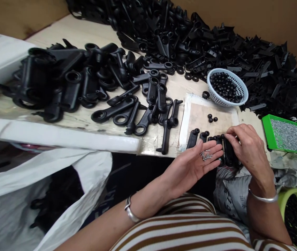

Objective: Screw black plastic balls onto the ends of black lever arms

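Silver screws point(206, 156) are lying on the left hand point(190, 164), palm up, fingers extended. Just beyond its fingertips, the right hand point(248, 146), fingers bent, is touching 1 black handle point(229, 155); whether it is gripping cannot be determined.

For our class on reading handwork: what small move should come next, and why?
Perhaps the right hand should pick one of the metal pieces from the left hand, which lies open, palm up, with several in it. Both hands are close to the row of black parts, so the reach looks short.
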The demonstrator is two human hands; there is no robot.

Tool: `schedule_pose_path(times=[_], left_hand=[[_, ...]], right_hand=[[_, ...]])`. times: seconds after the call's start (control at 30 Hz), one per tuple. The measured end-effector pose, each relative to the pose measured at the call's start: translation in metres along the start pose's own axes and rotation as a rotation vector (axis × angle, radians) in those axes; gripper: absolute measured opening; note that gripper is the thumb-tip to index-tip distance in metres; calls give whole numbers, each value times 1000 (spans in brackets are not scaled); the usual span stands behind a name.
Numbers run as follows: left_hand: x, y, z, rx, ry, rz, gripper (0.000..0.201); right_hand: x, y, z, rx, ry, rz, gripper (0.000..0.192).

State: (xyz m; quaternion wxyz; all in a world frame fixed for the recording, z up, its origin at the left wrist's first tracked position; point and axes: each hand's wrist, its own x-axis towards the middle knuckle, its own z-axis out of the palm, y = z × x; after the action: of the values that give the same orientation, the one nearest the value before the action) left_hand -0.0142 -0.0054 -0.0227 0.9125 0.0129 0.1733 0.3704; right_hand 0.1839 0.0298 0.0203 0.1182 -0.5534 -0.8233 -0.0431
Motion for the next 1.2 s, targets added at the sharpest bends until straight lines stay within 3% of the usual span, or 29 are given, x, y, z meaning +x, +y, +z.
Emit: schedule_pose_path(times=[0.13, 0.23, 0.43, 0.67, 0.9, 1.07, 1.2], left_hand=[[2, -1, -2, -6, -21, 8, 38], [2, -2, -2, 14, -50, 27, 39], [1, -3, 6, 99, -172, 78, 42], [1, -5, 4, 139, -183, 57, 44], [1, -7, 1, 163, -162, 2, 50], [-1, -4, 0, 128, -112, -77, 51], [-1, -3, -1, 77, -23, -77, 45]], right_hand=[[-10, -13, -9, 277, 7, -76, 7], [-16, -25, -11, 422, -25, -183, 19], [-15, -36, -4, 376, -19, -326, 31], [-16, -40, -13, 249, -87, -366, 21], [-23, -40, -15, 294, -110, -396, 22], [-26, -18, -14, 359, -7, -259, 35], [-21, 0, -9, 333, 158, -82, 20]])
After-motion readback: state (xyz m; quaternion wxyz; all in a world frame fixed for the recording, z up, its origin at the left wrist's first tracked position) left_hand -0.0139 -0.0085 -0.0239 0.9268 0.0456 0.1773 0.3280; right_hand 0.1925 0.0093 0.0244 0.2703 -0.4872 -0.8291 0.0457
